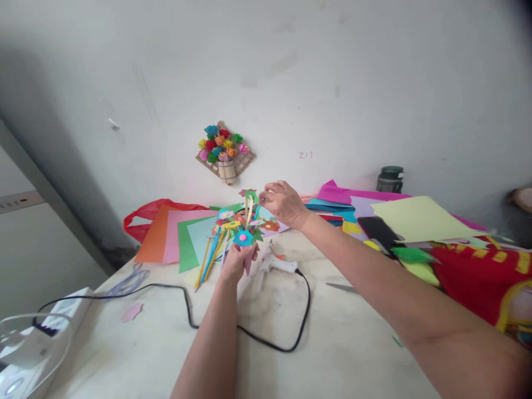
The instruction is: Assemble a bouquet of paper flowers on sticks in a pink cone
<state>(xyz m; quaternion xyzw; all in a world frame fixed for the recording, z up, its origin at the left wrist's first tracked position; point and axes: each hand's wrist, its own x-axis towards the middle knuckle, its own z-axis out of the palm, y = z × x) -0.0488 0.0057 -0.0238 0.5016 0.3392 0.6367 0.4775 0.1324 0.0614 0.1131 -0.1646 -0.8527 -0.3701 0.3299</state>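
Observation:
A bunch of colourful paper flowers [243, 238] stands upright in my left hand [236, 262], whose fingers are closed round its pink base. Blue, yellow, orange and green blooms fan out above the grip. My right hand [283, 203] is raised at the bunch's upper right, beside a green paper flower [251, 196]. Its fingers are bent and pressed together; what they hold, if anything, I cannot make out. Just right of my left hand lies a white glue gun [279, 264] with a black cord.
Coloured paper sheets [154, 238] and rolled paper sticks [205, 265] lie left of the bunch. At right are a phone [379, 233], scissors [341, 287] and red cloth [469, 277]. A power strip [66, 316] sits at left, a dark jar [389, 179] by the wall.

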